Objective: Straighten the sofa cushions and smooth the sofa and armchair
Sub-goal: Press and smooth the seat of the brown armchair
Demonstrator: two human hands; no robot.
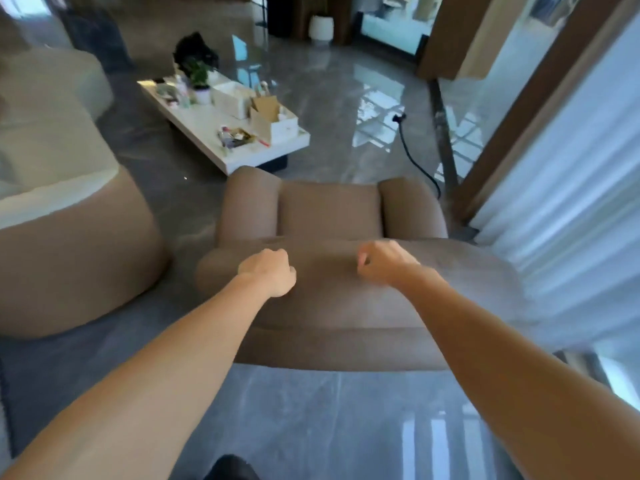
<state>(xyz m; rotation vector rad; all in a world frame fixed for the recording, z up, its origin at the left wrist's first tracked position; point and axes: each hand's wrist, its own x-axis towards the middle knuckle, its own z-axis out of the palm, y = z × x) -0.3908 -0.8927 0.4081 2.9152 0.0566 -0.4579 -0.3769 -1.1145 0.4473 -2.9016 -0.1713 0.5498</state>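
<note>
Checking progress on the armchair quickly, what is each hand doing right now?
Left hand: closed in a loose fist on the top of the brown fabric armchair's backrest, holding nothing visible.
Right hand: closed likewise, beside it, nothing visible in it.

Readable text: none can be made out anywhere in the view.
Boxes (273, 123) on the tabletop (207, 133): no print or label can be read; the surfaces appear plain.
Small items (235, 136) on the tabletop: too blurred and small for any brand or number to be told.
Armchair (329, 209): no tag or mark is seen.
</note>
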